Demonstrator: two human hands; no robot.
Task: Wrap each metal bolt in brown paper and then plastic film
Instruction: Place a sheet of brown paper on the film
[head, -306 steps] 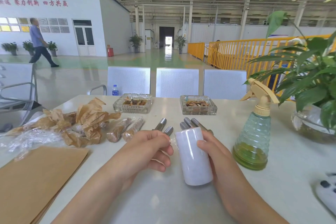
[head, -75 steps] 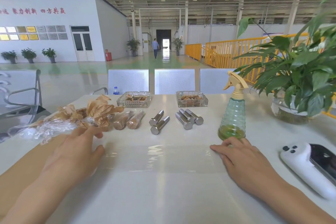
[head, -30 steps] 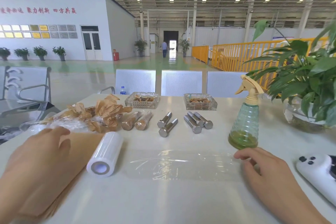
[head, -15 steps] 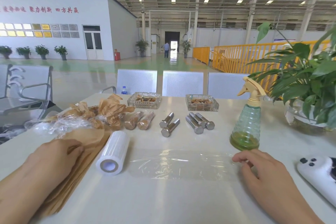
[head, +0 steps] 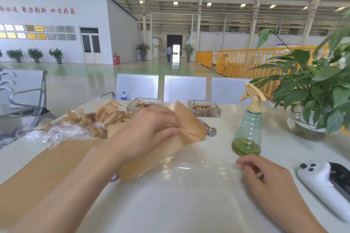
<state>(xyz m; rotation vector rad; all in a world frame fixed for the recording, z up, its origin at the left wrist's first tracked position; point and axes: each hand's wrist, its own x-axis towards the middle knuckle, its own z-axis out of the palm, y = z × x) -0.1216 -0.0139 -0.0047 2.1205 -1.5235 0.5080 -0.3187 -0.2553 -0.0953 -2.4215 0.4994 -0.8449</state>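
The left hand (head: pixel 151 134) reaches forward over the white table (head: pixel 170 204), palm down, with the forearm coming from the lower left. Its fingers are closed on a flat sheet of brown paper (head: pixel 191 125), pinched near the sheet's middle so that small creases spread from the grip. The sheet is lifted and tilted; its lower corner hangs over the left end of a clear strip of plastic film (head: pixel 198 170) that lies flat on the table.

The right hand (head: pixel 265 174) rests on the table at the right end of the film, fingers curled loosely. The fingertips (head: pixel 241 163) seem to touch the film's edge, but whether they pinch it I cannot tell.

Behind the lifted paper, only one shiny metal bolt (head: pixel 210 130) shows, its hexagonal head pointing toward the camera; any others are hidden. A stack of brown paper sheets (head: pixel 37 172) lies under the left forearm. Farther back on the left is a heap of crumpled brown paper and plastic scraps (head: pixel 81 125).

A green transparent spray bottle with a beige trigger (head: pixel 248 125) stands just behind the right hand. A white handheld device (head: pixel 325 183) lies at the right edge.
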